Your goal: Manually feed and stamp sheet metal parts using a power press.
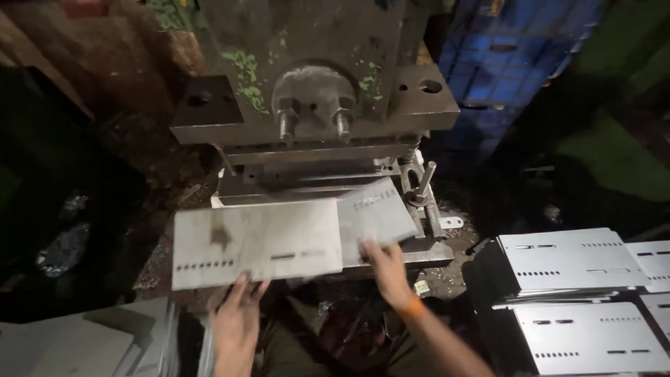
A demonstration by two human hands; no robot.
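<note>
Grey steel sheet (255, 243) lies on the press bed (433, 253), its near edge gripped by the left hand (236, 318). Right hand (385, 269) holds a blurred punched sheet (375, 211) just beside it. Right of both hands, finished slotted panels (569, 260) lie stacked.

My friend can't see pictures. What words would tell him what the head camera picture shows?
Seen from above, a person's left hand holds a flat metal sheet with punched slots and holes at a big worn press machine, while the right hand grips a second, blurred sheet beside it. Stacks of similar punched sheets lie to the right, with a blue crate behind.
</note>
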